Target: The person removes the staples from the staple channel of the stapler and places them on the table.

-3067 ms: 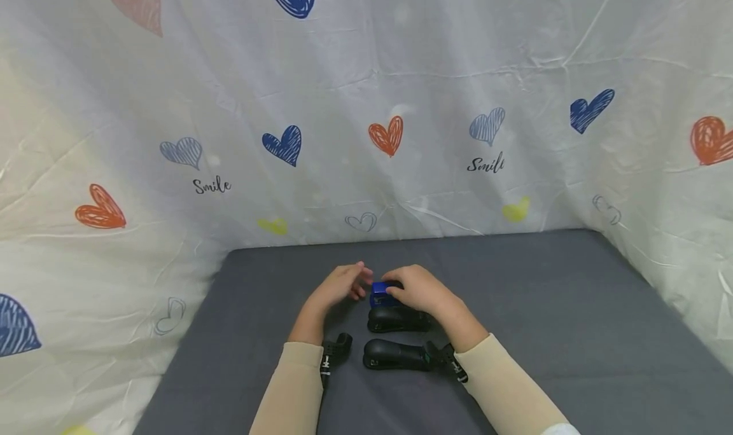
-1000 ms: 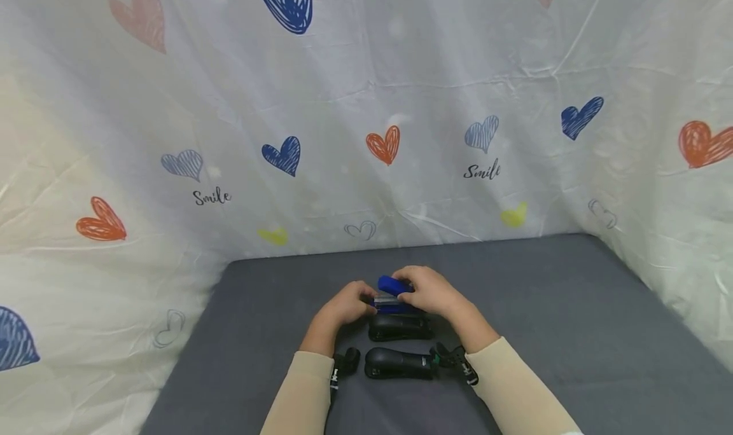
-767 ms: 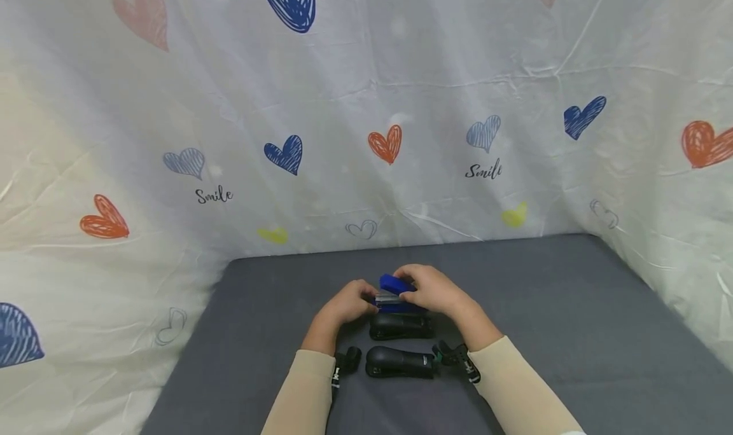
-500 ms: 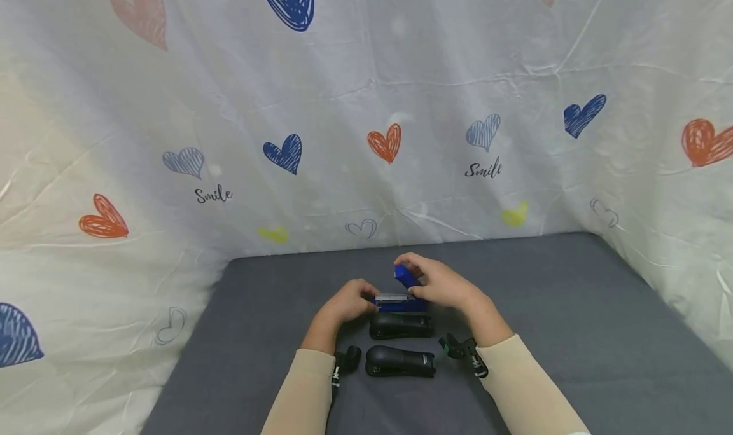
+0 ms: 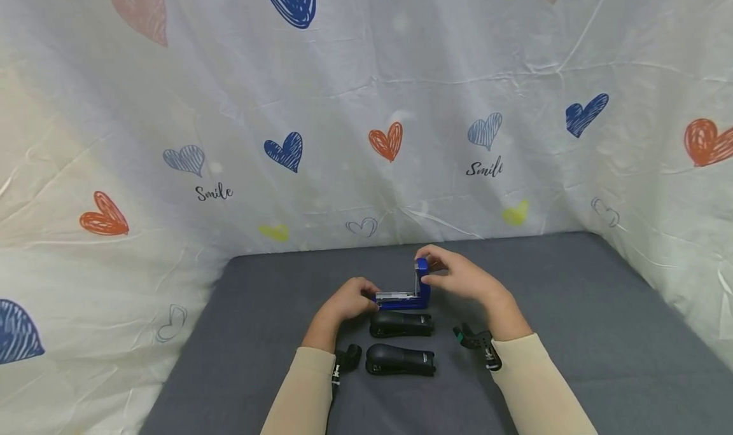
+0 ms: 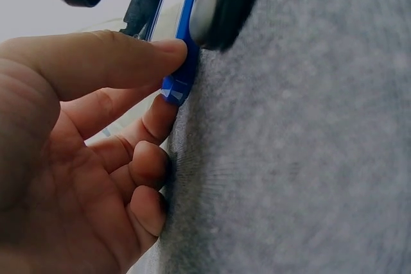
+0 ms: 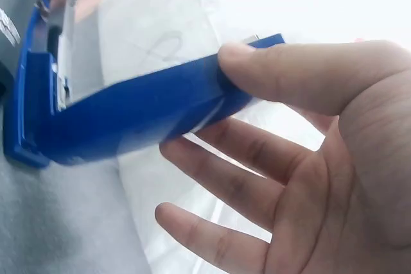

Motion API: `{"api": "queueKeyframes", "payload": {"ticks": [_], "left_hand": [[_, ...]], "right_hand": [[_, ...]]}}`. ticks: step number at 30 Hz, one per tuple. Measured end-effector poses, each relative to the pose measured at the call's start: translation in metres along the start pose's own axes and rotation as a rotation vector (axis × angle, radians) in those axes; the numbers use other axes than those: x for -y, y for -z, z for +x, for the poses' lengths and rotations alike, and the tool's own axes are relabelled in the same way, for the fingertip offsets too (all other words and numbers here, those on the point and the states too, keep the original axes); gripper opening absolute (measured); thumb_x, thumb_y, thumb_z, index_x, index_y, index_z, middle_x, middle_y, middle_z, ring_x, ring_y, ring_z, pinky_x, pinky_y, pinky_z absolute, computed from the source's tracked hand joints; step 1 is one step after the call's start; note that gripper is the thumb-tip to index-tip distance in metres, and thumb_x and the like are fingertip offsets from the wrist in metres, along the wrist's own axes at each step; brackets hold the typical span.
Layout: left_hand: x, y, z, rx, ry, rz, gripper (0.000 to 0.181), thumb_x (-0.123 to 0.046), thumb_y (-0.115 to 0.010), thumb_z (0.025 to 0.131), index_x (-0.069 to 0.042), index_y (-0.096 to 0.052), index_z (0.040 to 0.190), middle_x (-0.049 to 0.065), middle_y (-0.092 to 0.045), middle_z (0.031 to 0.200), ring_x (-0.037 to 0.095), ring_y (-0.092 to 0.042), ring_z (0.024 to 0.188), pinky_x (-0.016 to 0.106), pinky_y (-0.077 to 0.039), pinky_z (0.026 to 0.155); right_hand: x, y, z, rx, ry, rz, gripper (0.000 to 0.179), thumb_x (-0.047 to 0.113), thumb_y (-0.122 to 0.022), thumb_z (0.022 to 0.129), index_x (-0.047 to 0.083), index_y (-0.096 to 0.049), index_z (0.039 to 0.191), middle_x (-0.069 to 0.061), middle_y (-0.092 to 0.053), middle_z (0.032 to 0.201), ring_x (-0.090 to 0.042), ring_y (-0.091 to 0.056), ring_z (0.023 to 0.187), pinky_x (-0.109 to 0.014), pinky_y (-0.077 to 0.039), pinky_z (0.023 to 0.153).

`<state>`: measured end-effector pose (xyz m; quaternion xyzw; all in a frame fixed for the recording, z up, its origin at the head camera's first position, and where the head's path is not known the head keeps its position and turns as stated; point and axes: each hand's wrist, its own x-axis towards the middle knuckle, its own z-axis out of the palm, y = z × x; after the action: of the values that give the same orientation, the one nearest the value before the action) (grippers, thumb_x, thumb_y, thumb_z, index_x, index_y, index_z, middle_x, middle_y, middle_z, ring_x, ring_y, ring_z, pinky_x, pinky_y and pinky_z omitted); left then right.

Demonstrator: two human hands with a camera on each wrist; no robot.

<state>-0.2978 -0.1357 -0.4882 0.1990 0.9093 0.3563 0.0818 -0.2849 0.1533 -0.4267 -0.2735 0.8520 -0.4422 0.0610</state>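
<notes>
- In the head view, one end of the blue stapler (image 5: 403,304) is covered by the left hand (image 5: 346,300).
- Both sleeves (image 5: 298,390) are cut off by the bottom edge.
- The marking (image 5: 425,359) on the nearer black stapler (image 5: 395,360) is too small to be read.
- In the right wrist view, the right hand (image 7: 347,178) is partly hidden by the lid (image 7: 148,110).

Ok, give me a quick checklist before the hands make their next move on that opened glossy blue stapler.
1. Left hand pinching the end of the glossy blue stapler opposite its hinge: ok.
2. Right hand holding the raised blue top cover: ok.
3. Cover swung wide, roughly upright from the base: ok.
4. Long silver metal channel exposed: ok.
5. Staples loaded in the channel: cannot tell.
6. Clear gap between the base and the farther rounded black stapler: cannot tell; they lie close together.
</notes>
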Motion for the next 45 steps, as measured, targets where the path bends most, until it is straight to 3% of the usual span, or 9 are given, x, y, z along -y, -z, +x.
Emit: {"api": "queueKeyframes", "payload": {"ticks": [11,19,27,40,45], "left_hand": [[0.004,0.000,0.003,0.005,-0.015,-0.022,0.023,-0.004,-0.080,0.081,-0.004,-0.079,0.104,0.004,-0.069,0.103,0.023,-0.059,0.100,0.043,-0.049,0.090],[0.003,0.001,0.000,0.001,0.000,-0.028,0.023,-0.005,-0.081,0.082,-0.004,-0.079,0.105,0.005,-0.069,0.104,0.023,-0.060,0.099,0.044,-0.049,0.091],[0.005,0.001,0.001,0.006,0.006,-0.044,0.023,-0.006,-0.080,0.084,-0.004,-0.079,0.106,0.005,-0.068,0.106,0.022,-0.059,0.100,0.043,-0.050,0.089],[0.005,0.001,0.002,0.000,0.003,-0.047,0.021,-0.006,-0.079,0.085,-0.005,-0.079,0.106,0.004,-0.068,0.107,0.022,-0.058,0.101,0.046,-0.047,0.093],[0.005,0.001,0.001,0.001,0.012,-0.043,0.022,-0.006,-0.079,0.086,-0.005,-0.079,0.107,0.005,-0.067,0.109,0.023,-0.058,0.102,0.047,-0.047,0.094]], "right_hand": [[-0.008,0.020,-0.013,-0.019,-0.043,-0.003,0.033,0.030,-0.066,0.102,0.014,-0.058,0.131,-0.009,-0.060,0.130,-0.038,-0.054,0.129,-0.058,-0.045,0.101],[-0.017,0.034,-0.022,-0.062,-0.097,-0.089,0.033,0.036,-0.064,0.103,0.012,-0.065,0.125,-0.011,-0.063,0.127,-0.036,-0.060,0.120,-0.057,-0.047,0.096],[-0.021,0.046,-0.028,-0.058,-0.192,-0.120,0.030,0.029,-0.071,0.099,0.007,-0.070,0.120,-0.011,-0.068,0.118,-0.030,-0.065,0.109,-0.055,-0.047,0.094],[-0.021,0.050,-0.037,0.038,-0.411,-0.154,0.027,0.014,-0.073,0.094,-0.004,-0.070,0.114,-0.012,-0.070,0.107,-0.031,-0.064,0.100,-0.054,-0.050,0.089],[-0.020,0.047,-0.037,0.049,-0.433,-0.146,0.026,0.012,-0.073,0.093,-0.005,-0.069,0.112,-0.012,-0.069,0.104,-0.029,-0.064,0.096,-0.052,-0.050,0.086]]}}
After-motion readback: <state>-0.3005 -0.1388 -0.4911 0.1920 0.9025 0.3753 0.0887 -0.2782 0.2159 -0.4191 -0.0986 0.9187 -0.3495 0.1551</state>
